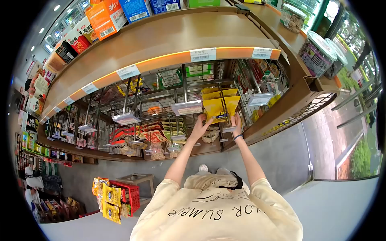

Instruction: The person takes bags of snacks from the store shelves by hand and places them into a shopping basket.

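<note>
Several yellow snack bags (220, 105) hang one behind another on a metal display hook below the brown shelf. My left hand (200, 127) grips the lower left edge of the front bag between thumb and fingers. At its lower right edge, my right hand (236, 123) is closed on the same bag, a dark band round the wrist. A label holder (230, 129) at the hook's end sits close to the right hand. Dark print shows low on the front bag; part of its sides is hidden by my fingers.
Empty-looking hooks with price holders (187, 107) stick out to the left. Red and green snack packs (161, 132) hang lower left. A red basket (132, 197) with yellow bags stands on a stool (138, 179) behind left. Lidded tubs (317, 54) line the right ledge.
</note>
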A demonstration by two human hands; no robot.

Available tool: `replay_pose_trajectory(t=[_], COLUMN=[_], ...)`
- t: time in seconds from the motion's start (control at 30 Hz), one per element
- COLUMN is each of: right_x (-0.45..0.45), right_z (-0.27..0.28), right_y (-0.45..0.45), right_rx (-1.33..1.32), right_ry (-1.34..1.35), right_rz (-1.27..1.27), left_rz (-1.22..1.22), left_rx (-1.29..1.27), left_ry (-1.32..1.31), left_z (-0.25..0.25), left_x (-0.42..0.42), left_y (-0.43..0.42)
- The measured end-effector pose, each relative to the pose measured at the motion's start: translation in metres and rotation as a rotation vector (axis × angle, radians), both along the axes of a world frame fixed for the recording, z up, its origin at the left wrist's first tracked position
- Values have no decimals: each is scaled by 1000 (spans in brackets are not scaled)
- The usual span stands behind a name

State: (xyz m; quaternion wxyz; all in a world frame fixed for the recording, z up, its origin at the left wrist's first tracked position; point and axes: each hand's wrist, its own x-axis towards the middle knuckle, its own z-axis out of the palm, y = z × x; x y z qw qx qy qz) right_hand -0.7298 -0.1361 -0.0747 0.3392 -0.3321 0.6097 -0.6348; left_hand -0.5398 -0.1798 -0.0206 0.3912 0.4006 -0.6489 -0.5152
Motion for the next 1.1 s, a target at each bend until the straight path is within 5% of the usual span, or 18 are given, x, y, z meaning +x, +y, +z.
replay_pose_trajectory(t=[0.17, 0.27, 0.3, 0.7, 1.1], right_x=[9, 4, 17, 17, 22], right_z=[40, 21, 52, 50, 36], right_y=[13, 16, 27, 61, 101], right_rx=[123, 152, 119, 166, 261], right_ry=[294, 132, -50, -56, 2], right_rz=[-38, 152, 146, 237, 169], left_rz=[-18, -39, -55, -68, 13], left_rx=[28, -99, -95, 163, 182], left_ry=[-71, -322, -230, 15, -51], left_z=[9, 20, 30, 32, 34], left_x=[1, 8, 7, 2, 8], left_y=[-6, 0, 6, 41, 86])
